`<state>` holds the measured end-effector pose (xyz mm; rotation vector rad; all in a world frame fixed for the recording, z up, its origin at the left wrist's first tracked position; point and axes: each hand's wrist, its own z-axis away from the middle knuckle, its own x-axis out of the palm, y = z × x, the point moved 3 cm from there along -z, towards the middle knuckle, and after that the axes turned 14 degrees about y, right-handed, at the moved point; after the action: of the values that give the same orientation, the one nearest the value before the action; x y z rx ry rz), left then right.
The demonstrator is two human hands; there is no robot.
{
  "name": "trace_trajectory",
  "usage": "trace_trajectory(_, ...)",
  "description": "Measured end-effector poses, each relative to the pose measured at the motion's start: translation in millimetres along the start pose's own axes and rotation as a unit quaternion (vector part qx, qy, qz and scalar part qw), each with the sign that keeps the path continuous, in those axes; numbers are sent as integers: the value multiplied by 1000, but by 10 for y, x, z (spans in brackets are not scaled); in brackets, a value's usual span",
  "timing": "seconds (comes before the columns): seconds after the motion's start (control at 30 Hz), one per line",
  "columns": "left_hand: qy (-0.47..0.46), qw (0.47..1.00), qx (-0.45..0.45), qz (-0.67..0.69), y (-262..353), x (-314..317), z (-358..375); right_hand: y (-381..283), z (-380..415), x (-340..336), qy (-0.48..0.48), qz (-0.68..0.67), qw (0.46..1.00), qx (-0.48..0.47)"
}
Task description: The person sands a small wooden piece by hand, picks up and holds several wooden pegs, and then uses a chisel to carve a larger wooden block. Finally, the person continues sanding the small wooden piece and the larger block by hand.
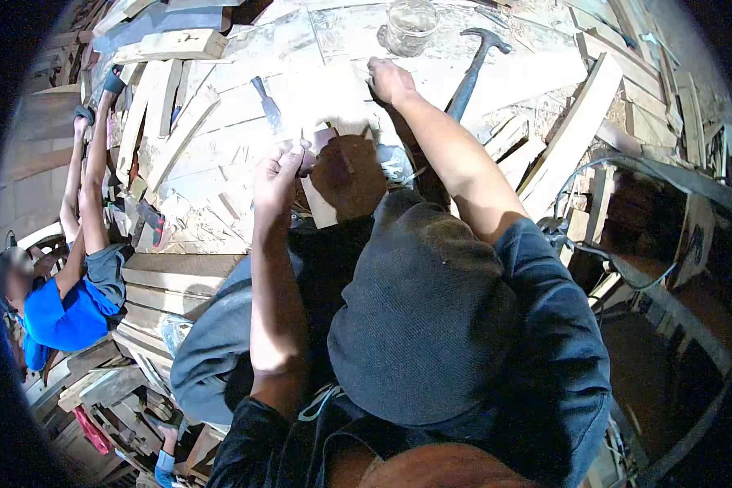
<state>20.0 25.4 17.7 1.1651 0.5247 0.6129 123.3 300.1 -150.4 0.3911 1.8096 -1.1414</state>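
- Wooden board (358,171): I find it between the two grips, right of the left one and reaching ahead to the right one. Its long axis seems to run away from the body; glare hides the far edges. The left grip is nearer to its shaded middle, the right grip to its far end.
- Right hand (392,80): I see the forearm stretched forward and angled inward, the fingers bent by the board's far right side. I cannot tell whether this grip is closed.
- Left hand (276,177): the forearm stands almost straight ahead, elbow near the body; the grip is closed, pinching something small.
- Hammer (467,85): right of the right grip, its handle reaching back toward that forearm.
- Clear cup (412,31): just beyond the right grip.
- Flat-bladed tool (267,101): ahead of the left grip.
- Small dark piece (307,160): in the left grip; I can't identify it.
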Motion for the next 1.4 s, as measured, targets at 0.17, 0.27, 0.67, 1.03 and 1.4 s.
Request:
trace_trajectory(0.17,-4,1000,5,13,28,12,12,6,190,-86,1,14,999,-34)
trace_trajectory(0.27,16,1000,-6,5,24,-14,-14,93,242,-278,70,22,997,-27)
trace_trajectory(0.67,15,999,-8,29,12,-40,-17,522,164,-138,-92,-269,947,147)
trace_trajectory(1.03,18,998,-18,62,23,18,-3,44,215,-307,-136,-715,598,336)
trace_trajectory(1.4,40,996,-66,44,57,-44,20,-216,-639,186,-70,103,980,-155)
